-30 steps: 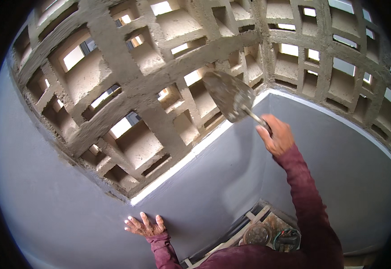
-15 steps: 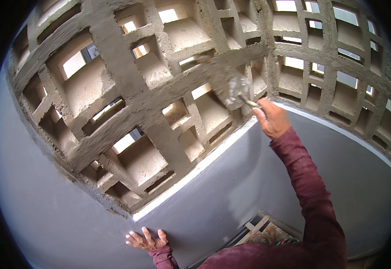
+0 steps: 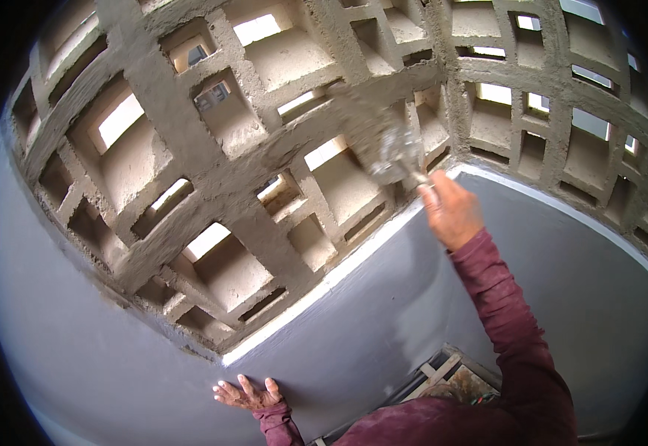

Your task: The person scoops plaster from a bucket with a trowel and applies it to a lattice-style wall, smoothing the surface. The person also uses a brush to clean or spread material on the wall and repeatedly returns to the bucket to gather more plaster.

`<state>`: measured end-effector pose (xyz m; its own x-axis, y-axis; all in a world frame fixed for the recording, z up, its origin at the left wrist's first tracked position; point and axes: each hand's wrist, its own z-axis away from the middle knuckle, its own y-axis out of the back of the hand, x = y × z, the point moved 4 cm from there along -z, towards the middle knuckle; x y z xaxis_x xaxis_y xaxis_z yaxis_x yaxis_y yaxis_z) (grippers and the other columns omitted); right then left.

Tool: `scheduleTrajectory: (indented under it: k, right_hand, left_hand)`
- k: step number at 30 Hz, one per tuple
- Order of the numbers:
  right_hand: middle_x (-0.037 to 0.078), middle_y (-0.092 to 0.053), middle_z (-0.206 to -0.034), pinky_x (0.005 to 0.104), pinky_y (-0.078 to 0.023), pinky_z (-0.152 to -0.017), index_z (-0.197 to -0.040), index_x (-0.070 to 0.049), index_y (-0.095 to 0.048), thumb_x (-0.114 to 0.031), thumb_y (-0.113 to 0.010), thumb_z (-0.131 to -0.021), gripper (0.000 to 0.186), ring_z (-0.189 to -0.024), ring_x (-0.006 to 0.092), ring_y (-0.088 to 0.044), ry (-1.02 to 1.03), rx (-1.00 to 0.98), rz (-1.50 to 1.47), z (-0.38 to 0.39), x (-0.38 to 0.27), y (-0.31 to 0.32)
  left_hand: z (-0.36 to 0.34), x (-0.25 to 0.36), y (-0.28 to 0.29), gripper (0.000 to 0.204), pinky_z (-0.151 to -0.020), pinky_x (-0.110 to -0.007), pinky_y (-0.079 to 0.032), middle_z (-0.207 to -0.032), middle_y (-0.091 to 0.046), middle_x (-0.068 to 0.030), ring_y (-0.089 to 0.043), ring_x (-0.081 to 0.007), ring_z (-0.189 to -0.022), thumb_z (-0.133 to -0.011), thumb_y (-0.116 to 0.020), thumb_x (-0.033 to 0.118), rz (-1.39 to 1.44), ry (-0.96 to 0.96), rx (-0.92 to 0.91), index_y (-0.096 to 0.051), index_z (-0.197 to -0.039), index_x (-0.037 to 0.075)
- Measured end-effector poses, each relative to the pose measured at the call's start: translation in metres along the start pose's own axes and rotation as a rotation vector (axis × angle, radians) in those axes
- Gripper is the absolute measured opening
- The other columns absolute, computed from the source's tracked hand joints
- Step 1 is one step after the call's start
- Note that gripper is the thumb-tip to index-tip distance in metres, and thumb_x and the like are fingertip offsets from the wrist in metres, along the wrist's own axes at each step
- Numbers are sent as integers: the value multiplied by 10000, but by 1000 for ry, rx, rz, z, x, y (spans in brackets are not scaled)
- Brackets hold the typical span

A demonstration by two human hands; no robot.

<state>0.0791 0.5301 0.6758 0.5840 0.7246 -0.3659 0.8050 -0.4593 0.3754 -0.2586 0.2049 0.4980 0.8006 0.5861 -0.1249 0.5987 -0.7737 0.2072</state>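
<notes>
My right hand, at the end of an outstretched arm, is closed round the handle of a paintbrush. The brush is smeared by motion; its shiny band shows, while its brownish bristles blend into the wall. It is over the rough grey block screen wall, near the inside corner and just above the white ledge strip. Lower down, my left hand lies against the smooth grey wall with fingers spread, holding nothing.
Square and slot-shaped openings pierce the screen wall, with daylight behind. A second screen wall runs off to the right from the corner. Below my right arm is a wooden frame with a stained board and some thin wires, partly hidden by my body.
The view has shifted slightly. My right hand and the brush remain near the corner, still blurred by motion. My left hand keeps its place on the wall.
</notes>
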Motion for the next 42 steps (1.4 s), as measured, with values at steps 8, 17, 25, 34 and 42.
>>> scheduleTrajectory:
  k: [8,17,25,34,42]
  right_hand:
    - [117,-547,-727,421,-468,-504,-871,-98,-478,-313,-541,-917,229,-590,327,-577,154,-120,-160,18,-66,-8]
    - [123,-568,-722,414,-455,-511,-901,-92,-489,-303,-530,-921,215,-593,341,-573,-123,42,51,-5,35,3]
    - [97,-511,-715,395,-465,-491,-892,-125,-487,-316,-557,-904,205,-567,294,-580,182,-73,-96,19,-68,-23]
    - [179,-536,-639,419,-409,-494,-889,-58,-453,-250,-479,-959,206,-558,378,-550,-292,-81,-334,13,20,-7]
    - [186,-569,-763,471,-485,-553,-979,-53,-427,-215,-530,-917,202,-680,403,-601,-26,-264,-559,64,-133,-44]
  left_hand:
    - [1,-4,1,637,-1103,-588,-69,-1475,-263,-215,-178,-412,-1384,-902,-404,564,-34,-33,3,-351,-1416,190]
    - [-3,2,0,650,-1103,-588,-73,-1479,-257,-212,-186,-415,-1381,-895,-413,564,-2,-27,16,-331,-1428,202]
    - [1,-4,4,641,-1090,-621,-84,-1496,-238,-172,-183,-416,-1381,-891,-433,567,-10,-11,-19,-334,-1426,228]
    - [-1,-2,2,671,-1105,-591,-67,-1482,-246,-209,-173,-419,-1383,-883,-424,592,-3,-22,-4,-342,-1416,193]
    - [-3,-1,1,658,-1103,-593,-67,-1480,-260,-203,-181,-409,-1385,-877,-454,573,28,-19,-2,-387,-1395,172]
